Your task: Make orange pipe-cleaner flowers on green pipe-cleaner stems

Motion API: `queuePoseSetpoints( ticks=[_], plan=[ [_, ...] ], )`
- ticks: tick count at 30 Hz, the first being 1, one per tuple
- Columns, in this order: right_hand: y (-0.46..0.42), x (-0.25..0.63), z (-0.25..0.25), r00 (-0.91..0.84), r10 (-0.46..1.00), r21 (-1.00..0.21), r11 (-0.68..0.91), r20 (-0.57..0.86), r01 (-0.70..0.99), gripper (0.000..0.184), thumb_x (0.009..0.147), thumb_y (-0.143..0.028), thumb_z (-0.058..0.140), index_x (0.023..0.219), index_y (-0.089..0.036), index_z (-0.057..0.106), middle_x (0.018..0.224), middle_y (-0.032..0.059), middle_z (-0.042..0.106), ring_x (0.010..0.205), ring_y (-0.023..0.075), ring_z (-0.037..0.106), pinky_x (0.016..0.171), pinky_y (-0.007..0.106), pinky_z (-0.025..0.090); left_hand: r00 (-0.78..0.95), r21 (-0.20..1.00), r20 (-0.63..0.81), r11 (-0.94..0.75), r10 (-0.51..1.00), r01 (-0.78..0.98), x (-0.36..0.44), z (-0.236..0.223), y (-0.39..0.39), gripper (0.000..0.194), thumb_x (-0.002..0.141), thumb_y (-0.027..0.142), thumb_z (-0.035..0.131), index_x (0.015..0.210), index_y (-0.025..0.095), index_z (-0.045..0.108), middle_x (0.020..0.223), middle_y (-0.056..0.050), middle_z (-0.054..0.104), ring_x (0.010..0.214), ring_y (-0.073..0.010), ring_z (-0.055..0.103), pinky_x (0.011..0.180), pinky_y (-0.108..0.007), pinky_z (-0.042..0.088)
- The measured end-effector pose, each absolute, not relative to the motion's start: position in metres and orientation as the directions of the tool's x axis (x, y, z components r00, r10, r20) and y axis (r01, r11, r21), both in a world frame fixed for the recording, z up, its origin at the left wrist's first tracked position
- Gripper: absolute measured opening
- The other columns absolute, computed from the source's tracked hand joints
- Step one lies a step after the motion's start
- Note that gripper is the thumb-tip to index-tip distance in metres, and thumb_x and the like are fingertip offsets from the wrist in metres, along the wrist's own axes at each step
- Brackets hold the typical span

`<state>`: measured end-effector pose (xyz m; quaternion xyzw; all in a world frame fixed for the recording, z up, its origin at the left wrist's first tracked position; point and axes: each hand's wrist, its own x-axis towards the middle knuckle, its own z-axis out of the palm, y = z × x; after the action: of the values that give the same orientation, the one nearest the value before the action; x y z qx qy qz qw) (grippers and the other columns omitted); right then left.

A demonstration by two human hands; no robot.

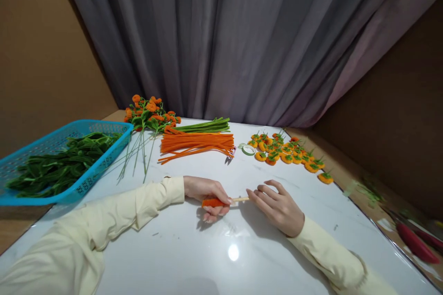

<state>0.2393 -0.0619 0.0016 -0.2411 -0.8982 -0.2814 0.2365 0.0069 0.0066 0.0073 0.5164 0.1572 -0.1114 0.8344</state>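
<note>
My left hand [208, 196] is closed around a fuzzy orange piece [212, 203], which looks like pipe cleaner wound on a thin wooden stick [239, 199]. The bare end of the stick points right, out of the left fingers. At that end is my right hand [277, 207], its nearest fingertips on the stick and its other fingers loosely curled and spread. The right thumb is hidden. Beyond the hands lies a bundle of orange pipe cleaners [197, 142], with small scissors [230, 156] at its right end, partly covered.
A blue basket [98, 166] of green leaves stands left. Behind are orange flower stems [151, 107] and green pipe cleaners [207, 125]. A roll of green tape [248, 150] and several yellow-orange flower heads [287, 158] lie right. A red-handled tool [417, 243] lies far right.
</note>
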Motion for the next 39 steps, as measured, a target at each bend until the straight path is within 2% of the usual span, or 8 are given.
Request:
queuePoseSetpoints(
  ticks=[8,11,15,18,24,28,31,39],
  plan=[
    [-0.065,0.267,0.007,-0.756,0.342,0.413,0.676,0.557,0.61,0.027,0.09,-0.003,0.036,0.106,-0.012,0.055,0.073,0.0075,0.067,0.074,0.0197,0.059,0.076,0.039,0.041,0.923,0.813,-0.382,0.461,-0.036,0.355,0.003,0.011,0.007,0.027,0.079,0.033,0.058,0.059,0.015,0.056,0.035,0.002,0.035,0.037,-0.0172,0.045,0.037,-0.027,0.036],
    [-0.075,0.297,0.007,-0.739,0.472,0.376,0.65,0.48,0.66,0.029,0.09,-0.005,0.032,0.1,-0.014,0.058,0.071,0.0072,0.066,0.069,0.0186,0.059,0.072,0.036,0.043,0.918,0.805,-0.393,0.467,-0.043,0.366,0.001,0.012,0.008,0.026,0.079,0.032,0.057,0.06,0.015,0.056,0.035,0.003,0.031,0.034,-0.0157,0.04,0.033,-0.025,0.029],
    [-0.103,0.343,-0.003,-0.51,0.764,0.231,0.455,0.394,0.86,0.029,0.093,-0.017,0.032,0.091,-0.02,0.061,0.071,0.0058,0.066,0.058,0.0172,0.06,0.056,0.03,0.045,0.938,0.825,-0.345,0.488,0.035,0.285,0.001,0.009,0.008,0.029,0.083,0.034,0.054,0.063,0.014,0.057,0.036,0.004,0.03,0.031,-0.0136,0.037,0.03,-0.023,0.024],
    [-0.125,0.357,-0.016,-0.284,0.86,0.07,0.281,0.424,0.957,0.023,0.094,-0.03,0.036,0.099,-0.023,0.057,0.085,0.0056,0.068,0.062,0.0164,0.065,0.052,0.026,0.048,0.947,0.839,-0.299,0.506,0.119,0.201,0.003,0.004,0.009,0.029,0.084,0.039,0.054,0.074,0.012,0.059,0.04,0.004,0.037,0.037,-0.0132,0.043,0.034,-0.022,0.029],
    [-0.145,0.341,-0.034,-0.013,0.805,-0.154,0.129,0.593,0.98,0.034,0.092,-0.042,0.032,0.108,-0.019,0.052,0.096,0.0113,0.065,0.075,0.0204,0.067,0.061,0.028,0.053,0.953,0.83,-0.277,0.531,0.119,0.174,0.005,-0.004,0.012,0.026,0.083,0.036,0.058,0.088,0.01,0.059,0.044,0.003,0.044,0.052,-0.016,0.054,0.044,-0.021,0.036],
    [-0.146,0.339,-0.036,0.202,0.837,-0.354,-0.011,0.508,0.935,0.041,0.085,-0.05,0.038,0.109,-0.019,0.052,0.086,0.0089,0.066,0.063,0.0196,0.065,0.057,0.03,0.053,0.95,0.822,-0.291,0.539,0.117,0.186,0.006,-0.005,0.012,0.023,0.081,0.031,0.061,0.088,0.009,0.059,0.046,0.002,0.047,0.059,-0.0171,0.058,0.049,-0.022,0.039],
    [-0.146,0.343,-0.032,0.26,0.884,-0.458,-0.06,0.389,0.887,0.041,0.08,-0.052,0.042,0.105,-0.021,0.055,0.085,0.0076,0.067,0.065,0.0209,0.066,0.058,0.031,0.053,0.946,0.82,-0.305,0.536,0.111,0.201,0.007,-0.005,0.011,0.024,0.079,0.033,0.063,0.087,0.01,0.06,0.047,0.002,0.05,0.061,-0.0168,0.06,0.052,-0.023,0.042],
    [-0.147,0.34,-0.023,0.315,0.909,-0.569,-0.111,0.274,0.815,0.031,0.072,-0.053,0.047,0.083,-0.024,0.05,0.099,0.0081,0.068,0.069,0.0207,0.067,0.06,0.031,0.053,0.946,0.828,-0.304,0.521,0.109,0.206,0.007,-0.006,0.013,0.028,0.076,0.036,0.067,0.086,0.01,0.061,0.051,0.001,0.055,0.064,-0.0163,0.063,0.054,-0.023,0.046]
  ],
)
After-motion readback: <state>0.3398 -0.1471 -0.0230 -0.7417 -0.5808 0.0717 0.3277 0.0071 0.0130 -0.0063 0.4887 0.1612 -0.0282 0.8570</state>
